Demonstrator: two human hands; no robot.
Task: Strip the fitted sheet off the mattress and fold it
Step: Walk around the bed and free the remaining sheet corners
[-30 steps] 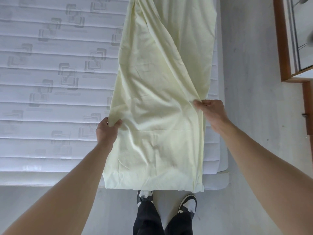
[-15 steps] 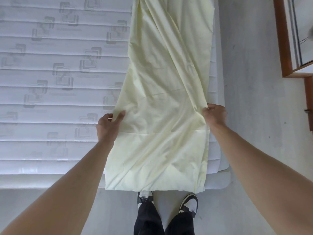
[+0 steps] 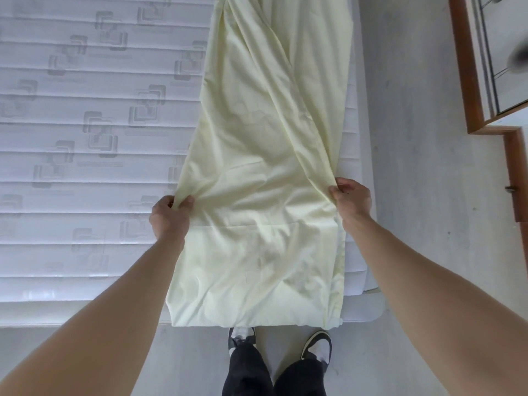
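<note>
Pinching opposite long edges of the pale yellow fitted sheet, the left hand and right hand hold a narrow strip lying along the bare mattress's right edge. Lift both sides evenly and keep the edges aligned for a square crosswise fold.

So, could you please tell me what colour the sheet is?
Pale yellow, plain with no print; the sheet shows best in the head view.

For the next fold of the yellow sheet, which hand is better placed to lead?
Neither clearly: left hand and right hand each pinch an opposite long edge of the sheet, about level. Both should probably lift together.
</note>
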